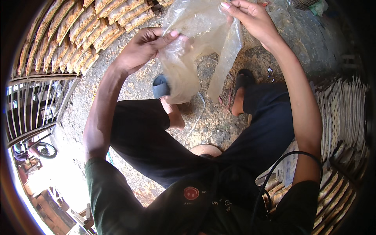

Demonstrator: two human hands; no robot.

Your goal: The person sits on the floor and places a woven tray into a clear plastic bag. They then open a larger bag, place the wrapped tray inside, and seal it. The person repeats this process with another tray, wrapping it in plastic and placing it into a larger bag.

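A large sheet or bag of clear, dirty plastic film [185,79] hangs between my two hands, above the rough floor. At its left edge my left hand [144,47] pinches the film between thumb and fingers. My right hand [249,17], higher up at the top of the view, grips the film's upper right part with thumb and forefinger. The film's lower end dangles in loose folds in front of my left slipper [160,86], partly hiding it. Whether the film is one bag or a loose sheet I cannot tell.
Slatted racks bearing rows of crumbly, brownish pieces [76,29] stand at upper left. More loaded racks [335,194] lie at lower right, below a stack of thin slatted panels [343,117]. Further plastic sheeting [308,38] lies at upper right. A thin cord [195,124] runs between my feet.
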